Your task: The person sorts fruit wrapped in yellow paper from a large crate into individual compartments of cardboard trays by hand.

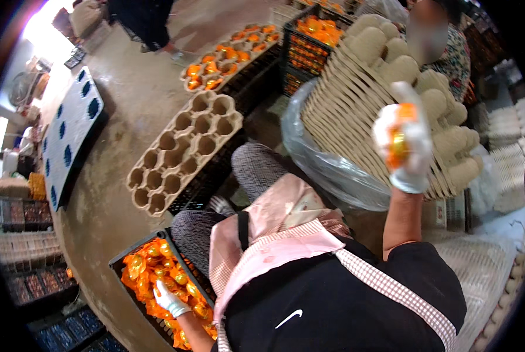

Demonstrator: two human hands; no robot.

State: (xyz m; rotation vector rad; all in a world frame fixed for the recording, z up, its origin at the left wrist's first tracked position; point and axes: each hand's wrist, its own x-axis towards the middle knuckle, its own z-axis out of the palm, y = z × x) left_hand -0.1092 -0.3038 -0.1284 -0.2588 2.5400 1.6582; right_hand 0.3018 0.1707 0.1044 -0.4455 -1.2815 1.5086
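While your L hand [167, 298], white-gloved, is down in the near crate [116, 259] at L, I can't tell if it grips one of the orange-wrapped pcs [138, 263] or only touches them. Crate dark, well filled w/ these shiny orange-and-gold pcs, just beside your L leg [193, 237]. Pink apron [274, 234] w/ checked trim across your lap.

R hand [414, 138], also white-gloved, raised at R: grasping an orange-wrapped pc [398, 148]; blurred, finger detail unclear. It's in front of the tilted pulp-tray stack [353, 97]; contact w/ stack: can't tell. Clear plastic bag [300, 126] round the stack's lower part.

Mid-scene, L of bag: near pulp tray [192, 134], cups open upward, over a black crate [205, 186]. Beyond it, far pulp tray [239, 69] w/ orange-wrapped pcs in cups. R of that, far crate [292, 57], black, same pcs heaped inside.

Far L: pale panel [78, 132] w/ dark blotches, slanted. Far R, behind stack: co-worker [459, 58], patterned top. Far, top L: 2nd person [142, 20], dark clothes.
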